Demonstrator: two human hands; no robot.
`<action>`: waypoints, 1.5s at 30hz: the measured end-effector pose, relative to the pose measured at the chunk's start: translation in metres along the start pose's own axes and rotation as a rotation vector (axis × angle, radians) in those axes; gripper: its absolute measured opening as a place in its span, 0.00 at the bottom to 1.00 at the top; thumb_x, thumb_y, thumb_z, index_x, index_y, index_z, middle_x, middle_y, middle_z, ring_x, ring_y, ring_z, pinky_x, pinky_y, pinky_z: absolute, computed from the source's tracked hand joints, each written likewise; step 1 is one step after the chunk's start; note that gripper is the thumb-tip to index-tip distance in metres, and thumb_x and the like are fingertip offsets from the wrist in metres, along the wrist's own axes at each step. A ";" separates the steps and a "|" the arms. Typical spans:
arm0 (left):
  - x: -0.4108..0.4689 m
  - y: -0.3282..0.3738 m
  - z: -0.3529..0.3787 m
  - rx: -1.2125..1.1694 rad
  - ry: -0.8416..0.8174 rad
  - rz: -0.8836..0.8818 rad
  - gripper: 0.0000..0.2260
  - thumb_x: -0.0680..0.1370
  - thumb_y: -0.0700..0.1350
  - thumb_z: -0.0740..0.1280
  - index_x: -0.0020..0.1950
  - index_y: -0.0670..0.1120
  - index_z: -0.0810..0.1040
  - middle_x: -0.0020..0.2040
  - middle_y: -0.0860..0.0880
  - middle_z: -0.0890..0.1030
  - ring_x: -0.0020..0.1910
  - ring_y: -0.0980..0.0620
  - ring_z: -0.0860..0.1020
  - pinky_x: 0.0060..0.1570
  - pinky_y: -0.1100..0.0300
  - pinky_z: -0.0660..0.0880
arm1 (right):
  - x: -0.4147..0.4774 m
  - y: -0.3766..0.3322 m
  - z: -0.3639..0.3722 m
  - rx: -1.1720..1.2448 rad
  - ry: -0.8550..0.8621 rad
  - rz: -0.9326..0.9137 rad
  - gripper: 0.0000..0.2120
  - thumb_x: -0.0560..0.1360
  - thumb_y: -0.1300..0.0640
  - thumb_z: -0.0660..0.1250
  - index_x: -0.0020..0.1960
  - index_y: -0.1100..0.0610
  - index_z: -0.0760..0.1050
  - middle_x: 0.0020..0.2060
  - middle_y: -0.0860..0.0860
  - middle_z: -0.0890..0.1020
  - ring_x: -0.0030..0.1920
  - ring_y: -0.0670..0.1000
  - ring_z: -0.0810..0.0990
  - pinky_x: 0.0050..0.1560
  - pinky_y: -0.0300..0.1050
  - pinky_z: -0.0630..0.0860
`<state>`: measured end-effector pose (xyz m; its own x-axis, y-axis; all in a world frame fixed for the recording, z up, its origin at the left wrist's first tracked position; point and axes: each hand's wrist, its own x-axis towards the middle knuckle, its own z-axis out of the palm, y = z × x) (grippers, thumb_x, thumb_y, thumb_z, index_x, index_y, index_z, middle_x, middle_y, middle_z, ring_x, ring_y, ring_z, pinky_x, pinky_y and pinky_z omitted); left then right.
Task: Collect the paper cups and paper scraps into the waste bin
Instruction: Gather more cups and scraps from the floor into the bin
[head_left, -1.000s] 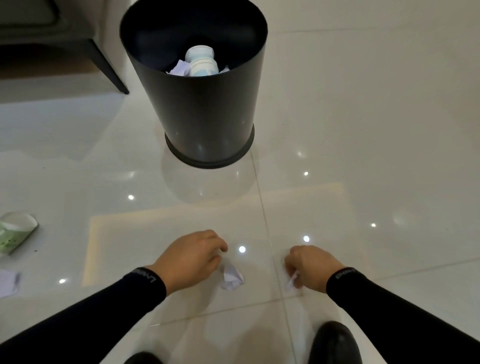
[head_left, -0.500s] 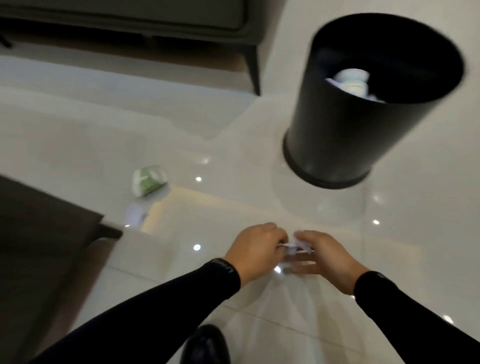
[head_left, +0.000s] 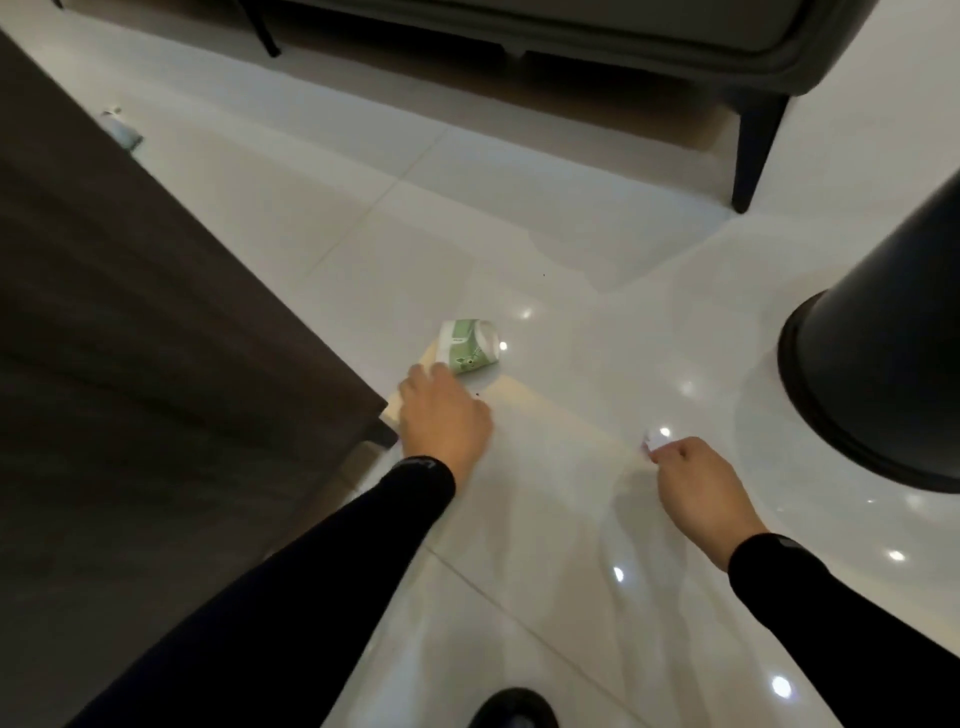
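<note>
A green and white paper cup (head_left: 467, 351) lies on its side on the glossy white floor beside the corner of a dark table. My left hand (head_left: 444, 418) is stretched out just below the cup, fingers apart and almost touching it, with nothing in it. My right hand (head_left: 693, 480) hovers lower to the right with its fingers closed on small white paper scraps (head_left: 655, 441) that stick out at the fingertips. The black waste bin (head_left: 883, 374) stands at the right edge; only its wall and base show, so its inside is hidden.
A dark table (head_left: 130, 338) fills the left side. A grey sofa (head_left: 623, 31) on dark legs (head_left: 753, 150) runs along the top. A small pale object (head_left: 122, 132) lies on the floor past the table. My black shoe (head_left: 511, 709) is at the bottom.
My view swung left, so the bin slid to the right edge. My hands came together, then parted: the right one holds the scraps and the left one moved over to the cup.
</note>
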<state>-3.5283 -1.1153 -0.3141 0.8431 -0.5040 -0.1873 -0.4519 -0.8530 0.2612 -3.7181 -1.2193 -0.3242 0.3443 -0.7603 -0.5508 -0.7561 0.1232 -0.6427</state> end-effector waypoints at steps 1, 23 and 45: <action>0.008 -0.005 0.003 0.057 -0.021 -0.098 0.18 0.74 0.43 0.62 0.61 0.37 0.66 0.62 0.38 0.69 0.61 0.40 0.68 0.58 0.51 0.69 | 0.002 0.004 -0.003 -0.014 0.017 0.008 0.15 0.78 0.48 0.55 0.49 0.60 0.70 0.40 0.52 0.75 0.44 0.57 0.76 0.44 0.46 0.70; 0.065 0.019 0.004 -0.641 0.068 -0.304 0.06 0.73 0.43 0.67 0.47 0.43 0.82 0.53 0.40 0.81 0.52 0.42 0.78 0.54 0.55 0.75 | 0.020 0.015 -0.009 -0.184 0.026 -0.080 0.14 0.79 0.52 0.56 0.57 0.61 0.71 0.55 0.56 0.80 0.54 0.57 0.77 0.48 0.42 0.69; -0.067 0.300 -0.157 -0.692 0.092 0.922 0.04 0.73 0.43 0.63 0.39 0.51 0.73 0.27 0.55 0.70 0.26 0.63 0.70 0.26 0.74 0.65 | -0.066 -0.099 -0.286 0.173 0.558 -0.276 0.15 0.76 0.54 0.55 0.30 0.53 0.63 0.28 0.50 0.67 0.27 0.47 0.64 0.27 0.42 0.61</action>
<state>-3.6747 -1.3161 -0.0741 0.3076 -0.8602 0.4068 -0.6744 0.1045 0.7309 -3.8252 -1.3642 -0.0719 0.1366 -0.9903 -0.0233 -0.5644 -0.0585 -0.8234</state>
